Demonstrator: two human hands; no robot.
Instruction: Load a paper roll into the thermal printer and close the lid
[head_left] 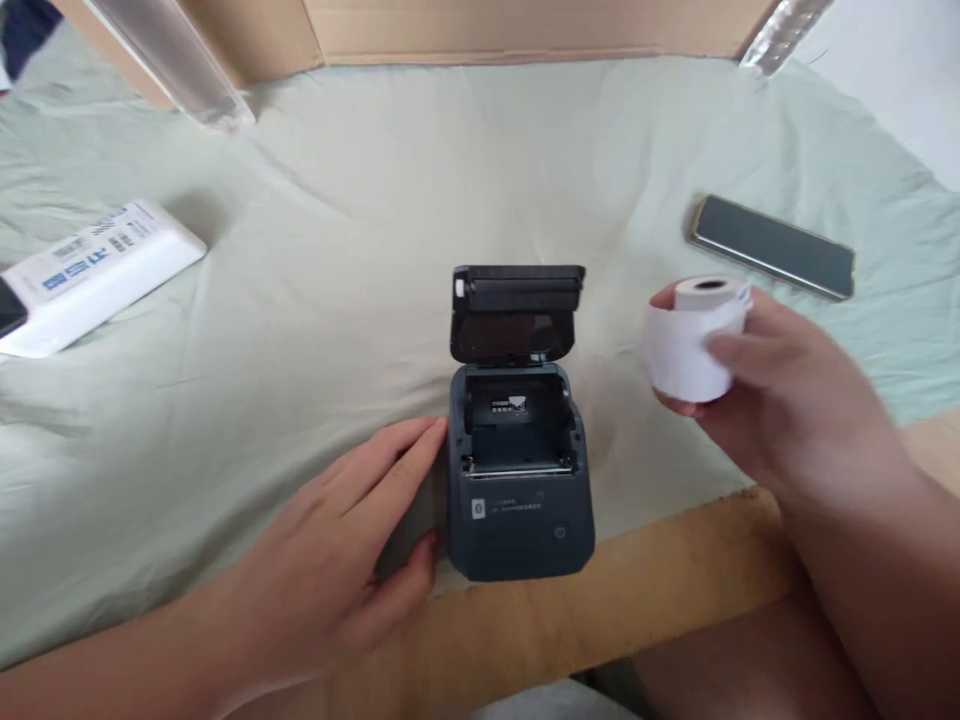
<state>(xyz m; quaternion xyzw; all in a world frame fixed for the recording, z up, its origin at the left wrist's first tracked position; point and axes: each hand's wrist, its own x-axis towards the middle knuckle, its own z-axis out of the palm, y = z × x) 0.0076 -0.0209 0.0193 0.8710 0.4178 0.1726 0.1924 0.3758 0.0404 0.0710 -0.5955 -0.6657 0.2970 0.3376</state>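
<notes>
A dark blue-grey label printer [521, 525] stands near the front edge with its lid [516, 315] tipped back. Its roll bay is bare inside apart from a small printed sticker on the back wall. My left hand [337, 540] rests against the printer's left side, fingers stretched out, thumb lower down, holding nothing. To the right of the printer, my right hand [795, 370] grips a white label roll [686, 350] above the cloth. The roll's core faces up, and a loose end of paper shows at its right. The right hand is slightly blurred.
A phone [776, 248] lies at the right on the pale green cloth [420, 190]. On the left sits a white package [112, 265] with blue print, a dark object at its end. An open cardboard box [480, 30] with taped flaps stands behind. A wooden edge [615, 590] runs along the front.
</notes>
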